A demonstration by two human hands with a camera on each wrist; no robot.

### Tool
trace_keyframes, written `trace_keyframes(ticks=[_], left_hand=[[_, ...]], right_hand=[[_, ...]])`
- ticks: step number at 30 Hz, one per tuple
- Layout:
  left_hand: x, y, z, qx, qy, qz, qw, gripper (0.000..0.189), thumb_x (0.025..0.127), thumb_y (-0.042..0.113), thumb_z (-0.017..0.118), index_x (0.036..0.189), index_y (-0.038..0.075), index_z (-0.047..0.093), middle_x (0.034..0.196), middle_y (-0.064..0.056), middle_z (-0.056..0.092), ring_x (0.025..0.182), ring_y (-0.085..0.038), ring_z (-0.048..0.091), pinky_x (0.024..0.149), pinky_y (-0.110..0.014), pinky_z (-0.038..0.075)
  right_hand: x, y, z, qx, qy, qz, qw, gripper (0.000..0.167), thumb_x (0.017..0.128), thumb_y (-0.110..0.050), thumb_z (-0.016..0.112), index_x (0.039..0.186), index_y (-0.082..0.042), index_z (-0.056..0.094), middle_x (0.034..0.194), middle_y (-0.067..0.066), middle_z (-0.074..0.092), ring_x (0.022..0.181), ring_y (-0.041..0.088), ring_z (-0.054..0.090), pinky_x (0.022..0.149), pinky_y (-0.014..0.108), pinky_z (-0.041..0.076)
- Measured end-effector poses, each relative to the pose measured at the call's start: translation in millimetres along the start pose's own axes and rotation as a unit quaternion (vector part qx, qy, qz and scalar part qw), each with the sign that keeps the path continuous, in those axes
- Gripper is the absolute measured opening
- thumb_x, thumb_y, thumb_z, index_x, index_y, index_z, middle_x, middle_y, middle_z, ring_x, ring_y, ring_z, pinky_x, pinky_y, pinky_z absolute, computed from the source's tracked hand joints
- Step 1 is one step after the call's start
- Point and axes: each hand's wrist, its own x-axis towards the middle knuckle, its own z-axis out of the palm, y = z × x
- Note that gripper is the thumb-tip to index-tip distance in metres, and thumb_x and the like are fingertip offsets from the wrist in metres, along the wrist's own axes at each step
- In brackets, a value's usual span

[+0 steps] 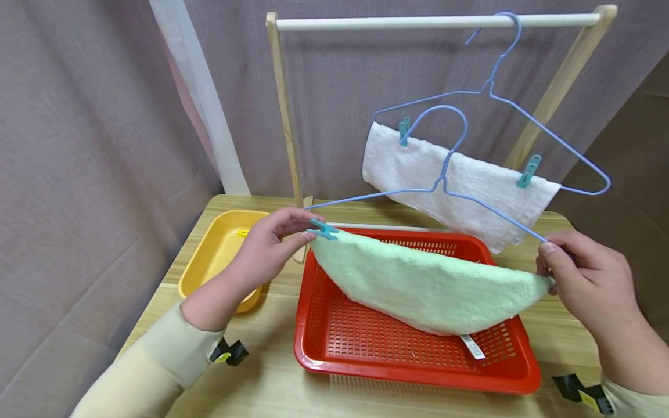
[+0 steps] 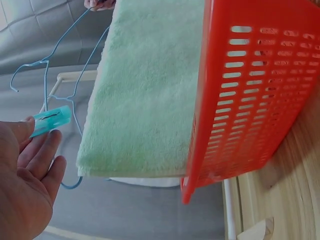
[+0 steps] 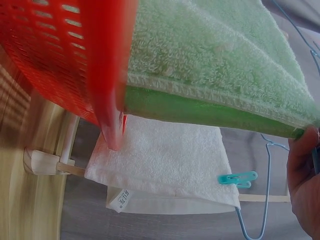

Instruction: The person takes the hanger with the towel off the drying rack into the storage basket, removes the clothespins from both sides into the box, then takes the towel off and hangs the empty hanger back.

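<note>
A pale green towel (image 1: 428,284) hangs folded between my hands, above a red plastic basket (image 1: 418,377). With thumb and fingers, my left hand (image 1: 272,244) pinches a teal clothespin (image 1: 323,229) at the towel's left top corner. Whether its jaws are closed on the cloth I cannot tell. My right hand (image 1: 593,278) grips the right corner of a blue wire hanger (image 1: 444,168) along with the towel's right end. The hanger's hook points up, and its lower bar is hidden by the towel. In the right wrist view only part of the right hand (image 3: 306,185) shows.
Behind stands a rack with a white rod (image 1: 387,23). Another blue hanger (image 1: 554,136) hangs there with a white towel (image 1: 460,180), held by teal clothespins (image 1: 529,171). A yellow tray (image 1: 209,255) sits left on the wooden table (image 1: 261,371).
</note>
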Motion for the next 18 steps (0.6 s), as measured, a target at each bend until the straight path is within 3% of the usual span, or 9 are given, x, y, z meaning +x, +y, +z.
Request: trace_keyframes(ticks=[9,18], left_hand=[[-4.6,-0.8,-10.6,0.033,0.031,0.006,0.999,0.041,0.094,0.011,0.068,0.135,0.014,0.061,0.12,-0.003,0.069,0.111,-0.015,0.065,0.091,-0.033,0.054],[-9.5,-3.9,-24.9,0.052,0.047,-0.008,0.9975,0.043,0.093,0.014,0.071,0.135,0.017,0.063,0.118,-0.001,0.071,0.108,-0.014,0.067,0.088,-0.028,0.055]], right_hand=[[0.4,1,1,-0.002,-0.002,0.001,1.0,0.012,0.094,0.003,0.059,0.083,0.0,0.062,0.065,-0.02,0.055,0.05,-0.002,0.046,0.045,0.011,0.041],[1.4,0,2,-0.005,-0.003,-0.001,1.0,0.013,0.094,0.003,0.059,0.083,-0.002,0.063,0.066,-0.02,0.055,0.051,-0.002,0.046,0.045,0.011,0.041]])
